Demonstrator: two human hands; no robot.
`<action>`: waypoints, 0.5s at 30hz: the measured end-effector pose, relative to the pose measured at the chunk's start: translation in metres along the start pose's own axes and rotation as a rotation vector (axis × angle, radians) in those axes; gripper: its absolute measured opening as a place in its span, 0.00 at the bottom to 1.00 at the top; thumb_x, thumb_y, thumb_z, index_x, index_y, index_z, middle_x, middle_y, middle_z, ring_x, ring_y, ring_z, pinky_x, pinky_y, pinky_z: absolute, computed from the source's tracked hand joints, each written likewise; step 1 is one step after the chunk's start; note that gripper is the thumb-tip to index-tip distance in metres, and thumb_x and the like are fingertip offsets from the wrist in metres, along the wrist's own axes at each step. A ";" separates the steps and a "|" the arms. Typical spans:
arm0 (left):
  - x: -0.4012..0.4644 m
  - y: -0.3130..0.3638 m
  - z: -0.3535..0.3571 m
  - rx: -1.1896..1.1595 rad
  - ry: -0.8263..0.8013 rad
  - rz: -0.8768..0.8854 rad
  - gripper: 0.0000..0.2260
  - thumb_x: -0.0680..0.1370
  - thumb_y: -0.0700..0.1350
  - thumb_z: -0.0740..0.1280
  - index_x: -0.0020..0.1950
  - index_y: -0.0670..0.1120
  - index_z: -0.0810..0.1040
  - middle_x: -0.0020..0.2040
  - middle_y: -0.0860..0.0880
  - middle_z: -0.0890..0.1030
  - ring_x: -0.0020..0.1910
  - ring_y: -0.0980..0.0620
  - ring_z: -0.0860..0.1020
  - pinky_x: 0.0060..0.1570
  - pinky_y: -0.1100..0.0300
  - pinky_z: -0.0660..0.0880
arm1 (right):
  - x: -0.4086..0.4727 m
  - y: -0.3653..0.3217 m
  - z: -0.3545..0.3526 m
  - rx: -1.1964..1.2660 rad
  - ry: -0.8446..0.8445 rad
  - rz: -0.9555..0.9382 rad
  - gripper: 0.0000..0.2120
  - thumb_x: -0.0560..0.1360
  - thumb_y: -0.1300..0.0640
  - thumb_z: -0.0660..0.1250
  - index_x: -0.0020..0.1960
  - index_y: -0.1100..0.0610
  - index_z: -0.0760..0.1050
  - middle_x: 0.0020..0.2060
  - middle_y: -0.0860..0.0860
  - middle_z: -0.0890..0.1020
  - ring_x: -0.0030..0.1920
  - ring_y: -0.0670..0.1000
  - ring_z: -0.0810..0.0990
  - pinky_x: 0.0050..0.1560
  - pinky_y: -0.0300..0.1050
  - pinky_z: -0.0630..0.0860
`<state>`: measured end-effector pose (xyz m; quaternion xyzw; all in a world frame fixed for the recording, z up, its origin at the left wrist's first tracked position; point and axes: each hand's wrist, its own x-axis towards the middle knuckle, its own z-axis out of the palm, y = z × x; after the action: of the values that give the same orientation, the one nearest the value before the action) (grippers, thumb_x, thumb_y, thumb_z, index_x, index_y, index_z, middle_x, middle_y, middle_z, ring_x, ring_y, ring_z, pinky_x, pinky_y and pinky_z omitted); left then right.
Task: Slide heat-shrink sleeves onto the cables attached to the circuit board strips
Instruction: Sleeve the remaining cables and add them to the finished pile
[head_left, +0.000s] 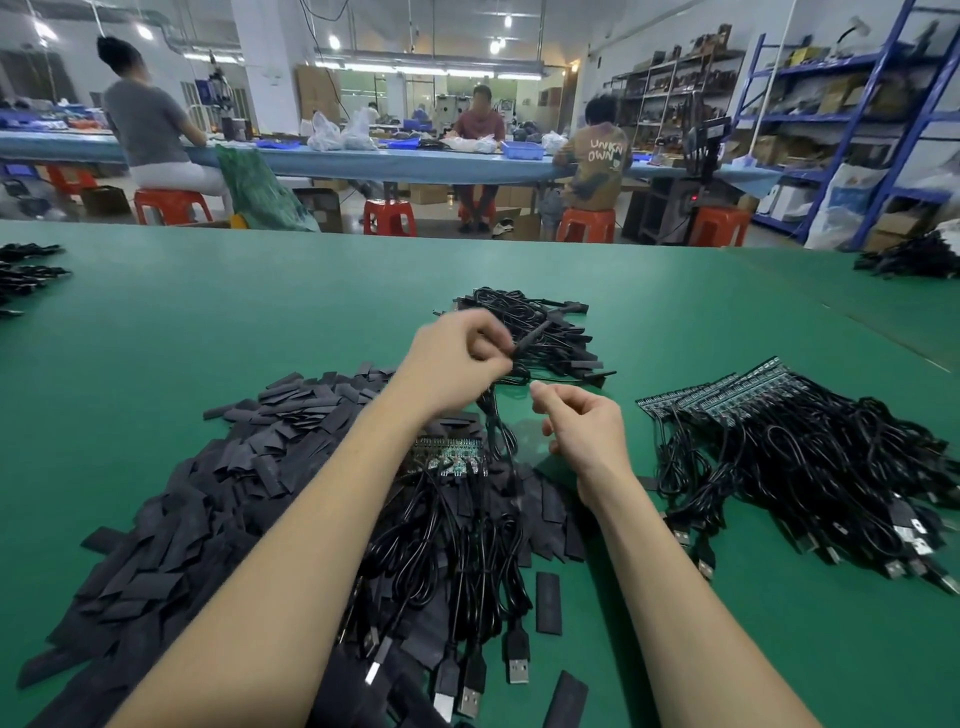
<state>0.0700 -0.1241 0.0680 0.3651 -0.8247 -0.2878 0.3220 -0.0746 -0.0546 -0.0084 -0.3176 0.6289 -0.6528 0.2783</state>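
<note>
Sleeve (530, 339), light and floppy, pinched with its limp cable (491, 415) in left hand (457, 358) above green surface (260, 312); right hand (584, 423) loosely curled, grasping nothing. Best gripped near its open end.

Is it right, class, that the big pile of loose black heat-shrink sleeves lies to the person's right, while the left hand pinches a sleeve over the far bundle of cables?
Not quite. The head view shows the pile of heat-shrink sleeves on the person's left. The left hand does pinch a sleeve over the far bundle of cables.
</note>
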 end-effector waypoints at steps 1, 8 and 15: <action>0.011 0.008 -0.006 0.052 0.002 0.043 0.07 0.76 0.40 0.72 0.47 0.53 0.81 0.38 0.58 0.82 0.35 0.67 0.77 0.37 0.77 0.70 | 0.001 0.000 -0.001 0.000 0.007 0.001 0.09 0.75 0.52 0.75 0.37 0.54 0.82 0.28 0.43 0.80 0.26 0.41 0.72 0.30 0.37 0.69; 0.086 0.046 0.000 0.490 0.022 0.379 0.06 0.80 0.42 0.68 0.53 0.53 0.80 0.48 0.55 0.82 0.52 0.52 0.73 0.49 0.55 0.73 | 0.005 0.002 -0.002 0.021 0.029 0.032 0.13 0.76 0.47 0.73 0.38 0.54 0.81 0.29 0.43 0.80 0.27 0.44 0.73 0.29 0.37 0.71; 0.080 -0.025 0.073 0.713 -0.241 0.195 0.14 0.80 0.40 0.66 0.65 0.49 0.77 0.64 0.44 0.70 0.66 0.43 0.68 0.61 0.48 0.72 | 0.006 0.005 -0.004 -0.012 0.002 -0.005 0.11 0.79 0.51 0.69 0.41 0.55 0.81 0.32 0.47 0.78 0.27 0.44 0.71 0.29 0.36 0.69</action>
<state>-0.0159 -0.1834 0.0301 0.3375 -0.9358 0.0083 0.1016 -0.0820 -0.0571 -0.0125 -0.3200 0.6323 -0.6502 0.2741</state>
